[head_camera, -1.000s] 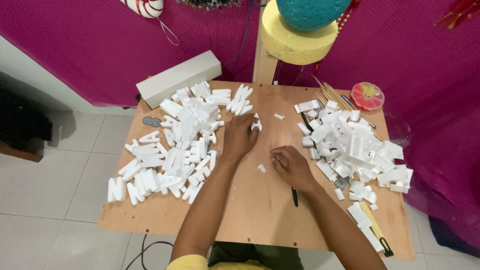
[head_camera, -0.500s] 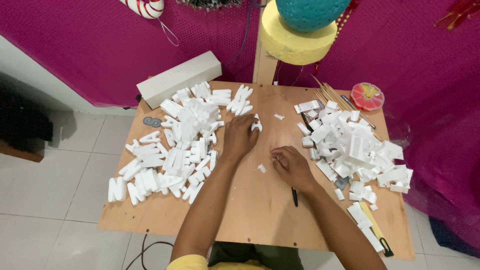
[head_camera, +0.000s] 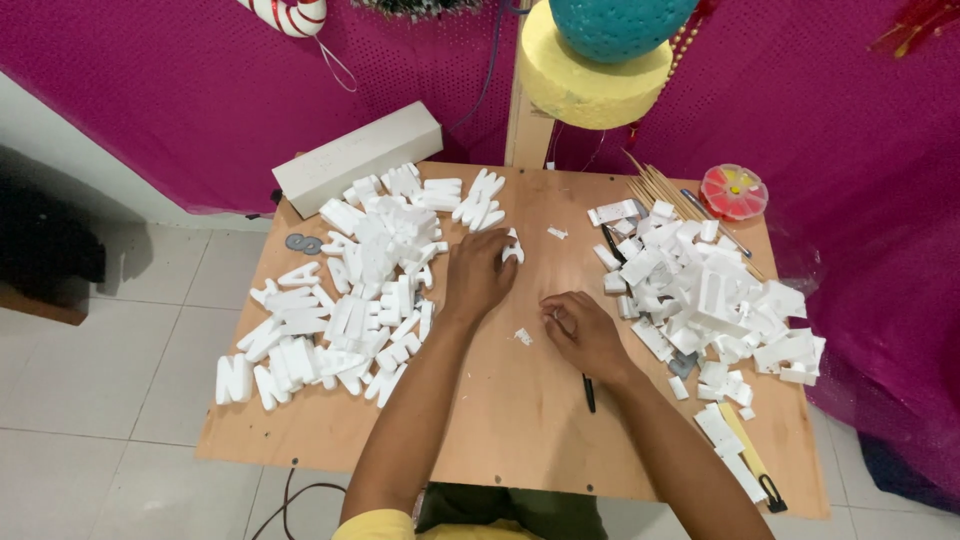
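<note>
My left hand (head_camera: 478, 272) lies palm down near the middle of the wooden table (head_camera: 500, 440), its fingertips closed on a small white foam letter (head_camera: 513, 249). To its left spreads a big pile of white foam letters (head_camera: 345, 300). My right hand (head_camera: 583, 335) rests on the board a little nearer to me, with its fingers curled in; I cannot see anything inside them. A small foam crumb (head_camera: 522, 337) lies between the two hands. A black pen (head_camera: 588, 392) pokes out from under my right wrist.
A heap of white foam offcuts (head_camera: 715, 295) fills the right side. A long white foam block (head_camera: 357, 158), wooden skewers (head_camera: 655, 188) and a round red container (head_camera: 733, 191) sit at the back. A yellow cutter (head_camera: 752, 462) lies front right, and grey scissor handles (head_camera: 300, 243) show at the left.
</note>
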